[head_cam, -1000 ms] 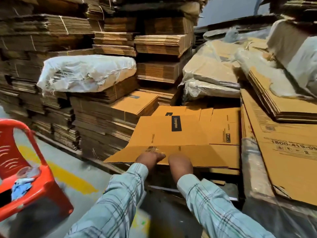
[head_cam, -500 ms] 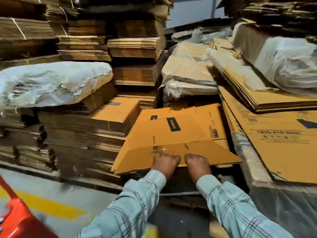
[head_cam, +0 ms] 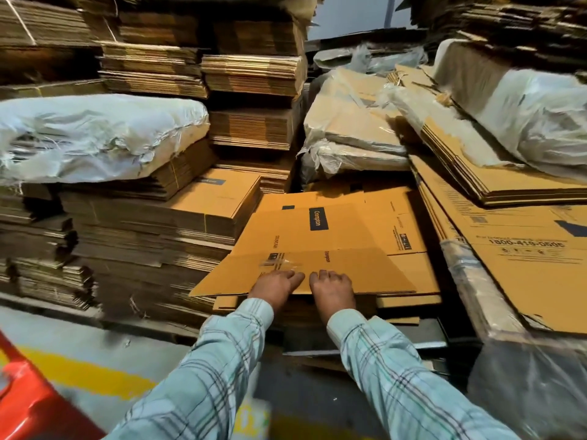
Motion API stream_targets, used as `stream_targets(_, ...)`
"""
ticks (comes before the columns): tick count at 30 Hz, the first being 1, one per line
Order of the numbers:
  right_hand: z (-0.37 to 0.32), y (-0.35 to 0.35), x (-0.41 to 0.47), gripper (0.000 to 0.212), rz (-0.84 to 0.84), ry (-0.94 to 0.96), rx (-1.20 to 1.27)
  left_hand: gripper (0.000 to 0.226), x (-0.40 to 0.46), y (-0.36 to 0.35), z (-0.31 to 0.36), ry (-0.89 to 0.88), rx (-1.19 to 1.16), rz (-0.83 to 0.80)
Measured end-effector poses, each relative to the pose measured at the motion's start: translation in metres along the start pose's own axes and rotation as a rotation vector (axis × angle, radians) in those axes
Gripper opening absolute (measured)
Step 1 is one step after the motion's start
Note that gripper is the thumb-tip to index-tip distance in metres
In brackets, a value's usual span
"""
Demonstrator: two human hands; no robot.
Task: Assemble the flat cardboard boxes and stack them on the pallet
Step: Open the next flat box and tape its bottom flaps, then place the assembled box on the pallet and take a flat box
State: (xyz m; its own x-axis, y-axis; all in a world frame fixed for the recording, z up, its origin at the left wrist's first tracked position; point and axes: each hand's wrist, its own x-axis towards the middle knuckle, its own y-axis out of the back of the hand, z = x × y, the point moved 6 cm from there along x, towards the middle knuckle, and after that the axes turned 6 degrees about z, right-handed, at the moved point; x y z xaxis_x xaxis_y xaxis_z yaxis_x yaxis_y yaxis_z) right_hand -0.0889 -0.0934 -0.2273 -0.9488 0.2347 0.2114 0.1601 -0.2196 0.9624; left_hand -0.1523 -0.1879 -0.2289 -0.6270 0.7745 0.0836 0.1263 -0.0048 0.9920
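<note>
Left hand [head_cam: 275, 285] and right hand [head_cam: 332, 289] grip the flat box [head_cam: 317, 249] edge.

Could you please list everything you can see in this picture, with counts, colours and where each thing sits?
Flat Crompton box: one, tan, top of the low centre pile, near edge in both hands.
Flat-carton stacks: many, brown, left and behind.
White sacking bundle: one, upper left, on a stack.
Plastic-wrapped cartons: several, centre right.
Printed flat cartons: several, tan, right.
Chair: one, red, lower-left corner.
Floor line: yellow, lower left.
Left hand: grip on the box edge.
Right hand: grip on the box edge.
</note>
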Motion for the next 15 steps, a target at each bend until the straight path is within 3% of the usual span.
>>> stream_targets(5, -0.013, -0.054, 0.050, 0.059, -0.123, -0.040, 0.022, 0.067, 0.037, -0.058, -0.048, 0.084, 0.012, -0.157)
stream_targets(15, -0.035, -0.191, 0.134, 0.059, -0.310, 0.010, 0.097, 0.073, 0.120, -0.184, -0.106, 0.085, -0.017, -0.240)
